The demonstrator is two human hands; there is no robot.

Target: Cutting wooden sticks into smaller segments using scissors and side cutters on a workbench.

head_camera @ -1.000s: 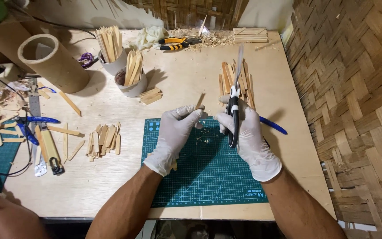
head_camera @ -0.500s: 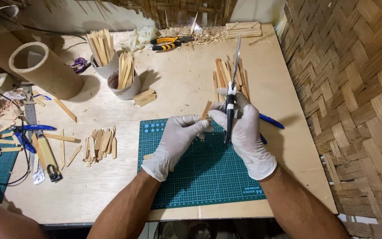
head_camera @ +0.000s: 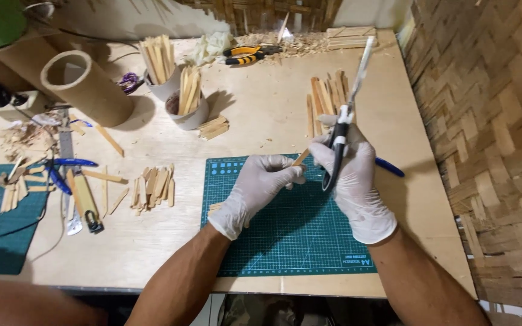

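From the head view, both gloved hands have drawn together and lifted slightly above the far right part of the green cutting mat (head_camera: 285, 241), which lies at the counter's (head_camera: 261, 115) near edge. The left hand (head_camera: 255, 190) now pinches one end of a thin bamboo stick (head_camera: 301, 158), and the right hand (head_camera: 351, 181), clenched around a black-handled knife (head_camera: 342, 136), has tipped its blade up toward the far edge. With stick and knife now meeting, the whittling looks under way.

I note thin rubbery gloves on both hands, a pale wooden stick (head_camera: 301, 157), and a matt green cutting mat (head_camera: 297, 235).
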